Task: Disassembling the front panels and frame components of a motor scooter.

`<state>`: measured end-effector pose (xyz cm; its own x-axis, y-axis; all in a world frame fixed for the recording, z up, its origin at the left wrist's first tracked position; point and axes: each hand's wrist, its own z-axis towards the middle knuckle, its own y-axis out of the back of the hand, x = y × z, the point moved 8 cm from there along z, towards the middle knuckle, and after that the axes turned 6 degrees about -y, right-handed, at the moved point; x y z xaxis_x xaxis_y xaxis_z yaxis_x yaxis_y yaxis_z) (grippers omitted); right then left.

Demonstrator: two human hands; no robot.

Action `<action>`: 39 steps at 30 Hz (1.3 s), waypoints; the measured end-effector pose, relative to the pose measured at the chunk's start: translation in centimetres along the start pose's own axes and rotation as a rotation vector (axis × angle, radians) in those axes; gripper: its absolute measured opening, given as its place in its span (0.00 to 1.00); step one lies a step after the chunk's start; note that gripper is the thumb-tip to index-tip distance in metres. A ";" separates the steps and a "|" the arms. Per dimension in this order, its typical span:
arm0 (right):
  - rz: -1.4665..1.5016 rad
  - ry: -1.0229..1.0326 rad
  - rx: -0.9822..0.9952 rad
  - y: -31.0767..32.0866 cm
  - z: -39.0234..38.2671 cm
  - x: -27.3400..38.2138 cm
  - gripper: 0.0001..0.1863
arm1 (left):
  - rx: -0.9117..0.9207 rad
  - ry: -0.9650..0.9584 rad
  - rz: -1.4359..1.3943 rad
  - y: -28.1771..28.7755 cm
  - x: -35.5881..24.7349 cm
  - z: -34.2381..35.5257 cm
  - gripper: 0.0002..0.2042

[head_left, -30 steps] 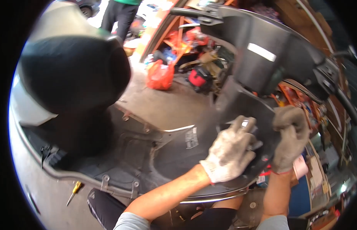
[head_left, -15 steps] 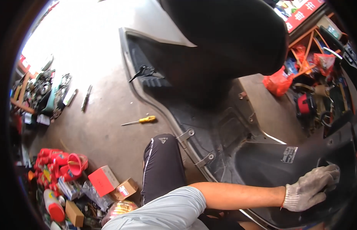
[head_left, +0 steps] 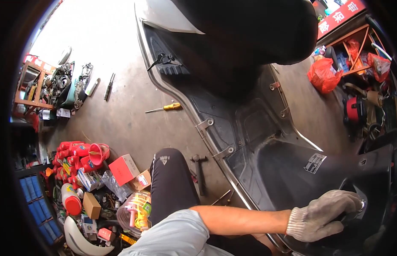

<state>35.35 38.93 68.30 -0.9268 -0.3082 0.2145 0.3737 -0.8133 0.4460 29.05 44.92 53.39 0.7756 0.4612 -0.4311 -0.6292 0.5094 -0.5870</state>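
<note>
My left hand (head_left: 324,215), in a grey knit work glove, reaches across to the scooter's black inner front panel (head_left: 288,170). Its fingers are bent together at a recess in the panel, where a small shiny round metal part (head_left: 362,206) shows at the fingertips. The thumb points down toward me. Whatever the fingers may hold is hidden. A pale label (head_left: 315,163) is stuck on the panel above the hand. Beyond it lie the black footboard (head_left: 215,106) with metal edging and the dark seat (head_left: 258,30). My right hand is out of view.
On the floor left of the scooter lie a yellow-handled screwdriver (head_left: 170,106), a hammer (head_left: 200,175) by my knee and a dark pen-like tool (head_left: 109,87). Red bottles (head_left: 74,158), boxes (head_left: 123,170) and blue drawers (head_left: 38,205) crowd the lower left. A red bag (head_left: 324,76) sits at right.
The whole view has shifted, bringing the hammer and blue drawers into sight. My gloved left hand stays at the panel recess, its fingers slightly repositioned, and the shiny round part now shows beside them.
</note>
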 end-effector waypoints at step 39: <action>0.150 -0.453 1.193 -13.0 -2.6 16.2 0.11 | -0.597 1.201 0.893 23.6 -32.1 -13.3 0.16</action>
<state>15.41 43.25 63.75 -0.8655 0.0278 0.5001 0.4924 0.2302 0.8394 -10.02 32.48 44.29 -0.0398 -0.5133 -0.8573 -0.9936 -0.0704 0.0883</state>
